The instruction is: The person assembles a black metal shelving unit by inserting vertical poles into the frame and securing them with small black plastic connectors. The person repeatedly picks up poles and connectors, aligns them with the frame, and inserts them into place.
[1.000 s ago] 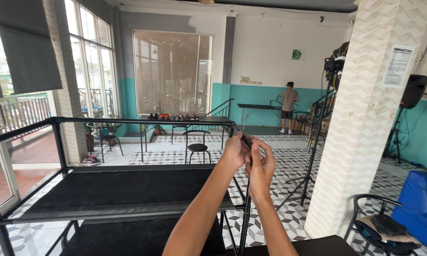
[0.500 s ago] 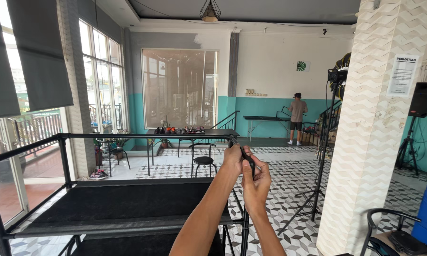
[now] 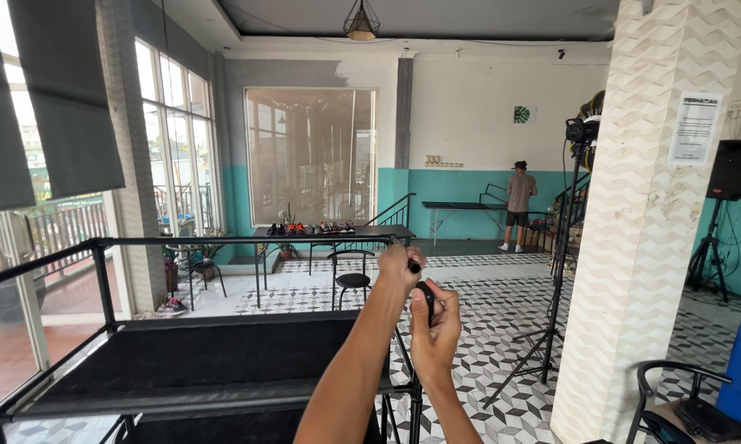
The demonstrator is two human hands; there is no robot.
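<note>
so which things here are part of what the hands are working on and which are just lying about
In hand:
- left hand gripping the top corner of the black metal frame
- right hand holding a small black knob
- black fabric shelf

Just about:
- tripod stand
- black chair
- loudspeaker
- white pillar

Teal-and-white walls (image 3: pixel 469 107), patterned tile floor (image 3: pixel 502 329), tall windows (image 3: pixel 173 156), white pillar (image 3: pixel 633 247)

You have two hands (image 3: pixel 420 308) up, one black rack (image 3: pixel 206 362), one standing person (image 3: pixel 518 205), one speaker (image 3: pixel 734 169), one ceiling lamp (image 3: pixel 361 20).
</note>
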